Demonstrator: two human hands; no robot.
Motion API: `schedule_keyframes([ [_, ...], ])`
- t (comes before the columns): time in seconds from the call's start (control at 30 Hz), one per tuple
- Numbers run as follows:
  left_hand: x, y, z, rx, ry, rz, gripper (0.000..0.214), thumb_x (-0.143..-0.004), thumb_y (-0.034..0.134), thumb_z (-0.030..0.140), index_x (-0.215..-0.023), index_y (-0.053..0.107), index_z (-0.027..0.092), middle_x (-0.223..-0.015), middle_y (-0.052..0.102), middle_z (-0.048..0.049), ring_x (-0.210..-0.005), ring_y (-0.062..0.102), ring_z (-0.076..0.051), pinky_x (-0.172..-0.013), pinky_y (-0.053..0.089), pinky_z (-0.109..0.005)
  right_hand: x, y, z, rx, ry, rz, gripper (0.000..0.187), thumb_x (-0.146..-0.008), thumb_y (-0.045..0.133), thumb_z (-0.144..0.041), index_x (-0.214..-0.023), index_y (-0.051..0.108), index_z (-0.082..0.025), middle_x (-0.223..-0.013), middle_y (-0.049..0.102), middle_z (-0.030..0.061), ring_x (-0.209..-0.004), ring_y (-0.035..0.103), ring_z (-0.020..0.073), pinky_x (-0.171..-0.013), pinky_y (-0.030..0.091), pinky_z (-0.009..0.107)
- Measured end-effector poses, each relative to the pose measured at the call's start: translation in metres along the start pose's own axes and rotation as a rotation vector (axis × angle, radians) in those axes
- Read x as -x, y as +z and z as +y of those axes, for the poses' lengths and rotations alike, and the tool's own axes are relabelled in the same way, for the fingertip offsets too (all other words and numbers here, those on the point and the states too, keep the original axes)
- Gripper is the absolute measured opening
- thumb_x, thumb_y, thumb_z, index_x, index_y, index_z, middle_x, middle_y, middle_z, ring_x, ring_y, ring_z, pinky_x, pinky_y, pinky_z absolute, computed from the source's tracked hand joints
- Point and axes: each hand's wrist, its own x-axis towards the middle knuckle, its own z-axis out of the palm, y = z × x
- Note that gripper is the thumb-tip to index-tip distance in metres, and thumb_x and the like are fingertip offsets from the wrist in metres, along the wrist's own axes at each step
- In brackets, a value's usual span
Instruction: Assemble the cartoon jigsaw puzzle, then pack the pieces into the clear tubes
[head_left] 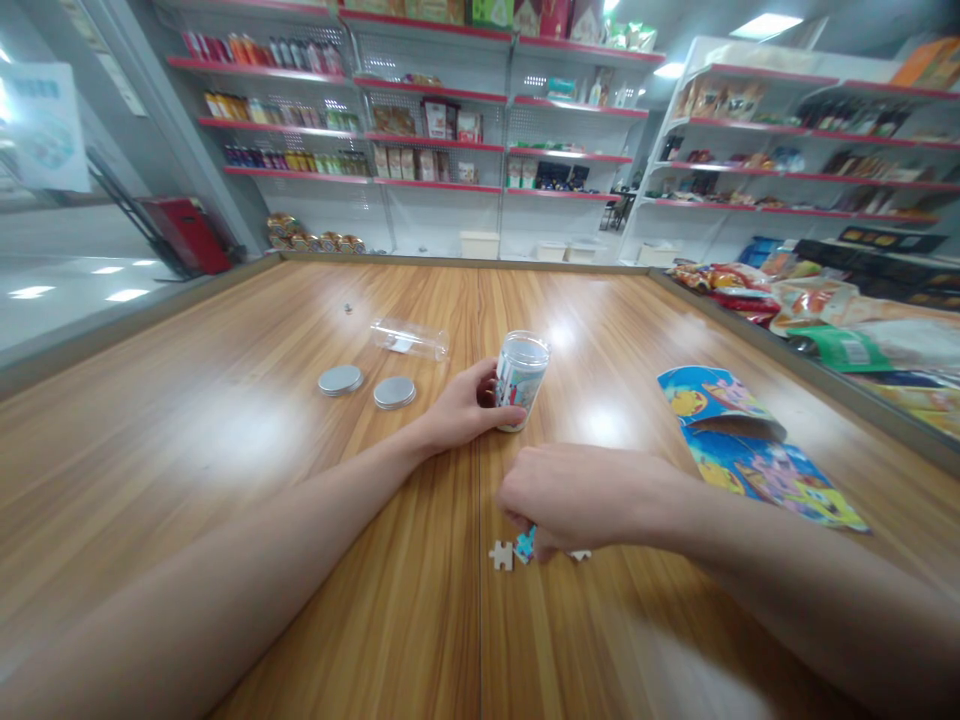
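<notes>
My left hand (474, 405) is wrapped round a clear jar (521, 380) that stands upright on the table, with a colourful printed picture inside its wall. My right hand (566, 500) is low over the tabletop, in front of the jar, with its fingers bent down and pressed together. At its fingertips is a blue jigsaw piece (526, 543), partly hidden by the fingers. A pale jigsaw piece (502, 556) lies just left of it, and the edges of other pieces (580, 554) show from under the hand.
Two silver lids (394, 392) and a clear plastic cylinder (409, 340) lie left of the jar. A folded blue cartoon-printed card (757, 450) lies on the right. Packaged goods (847, 320) sit beyond the table's raised right edge, and stocked shelves (435, 140) stand behind.
</notes>
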Motion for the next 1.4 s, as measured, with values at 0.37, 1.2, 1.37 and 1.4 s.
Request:
schedule_keyframes([
  [0.37,0.000,0.000,0.001,-0.005,-0.011,0.002,0.053,-0.072,0.085,0.029,-0.116,0.059,0.016,-0.102,0.068,-0.0055,-0.087,0.066,-0.018,-0.078,0.053,-0.032,0.000,0.000,-0.011,0.016,-0.071,0.025,0.015,-0.081,0.069,-0.024,-0.089,0.074,-0.013,-0.073,0.072,0.0075,-0.058,0.057,0.0158,-0.050,0.026,0.028],
  [1.2,0.000,0.000,-0.002,0.002,0.004,-0.002,0.053,-0.073,0.085,0.029,-0.117,0.058,0.017,-0.100,0.067,-0.0043,-0.084,0.065,-0.016,-0.077,0.052,-0.030,-0.015,0.006,-0.008,-0.124,-0.089,0.092,0.024,-0.087,0.071,-0.035,-0.080,0.070,-0.012,-0.073,0.074,0.0060,-0.064,0.065,0.0172,-0.050,0.029,0.026],
  [1.37,-0.001,0.000,-0.004,-0.005,0.022,0.000,0.056,-0.072,0.085,0.028,-0.120,0.057,0.017,-0.105,0.067,-0.0059,-0.090,0.066,-0.019,-0.080,0.052,-0.032,-0.027,0.011,-0.002,-0.238,0.005,0.244,0.019,-0.079,0.079,-0.024,-0.089,0.069,-0.012,-0.086,0.076,0.0066,-0.079,0.070,0.0192,-0.060,0.040,0.025],
  [1.4,-0.001,0.000,-0.004,-0.003,0.025,-0.003,0.056,-0.072,0.085,0.028,-0.120,0.057,0.017,-0.105,0.067,-0.0061,-0.091,0.066,-0.020,-0.080,0.052,-0.033,-0.029,0.014,0.001,-0.257,0.022,0.285,0.023,-0.078,0.081,-0.024,-0.092,0.068,-0.012,-0.090,0.076,0.0078,-0.081,0.071,0.0197,-0.062,0.041,0.025],
])
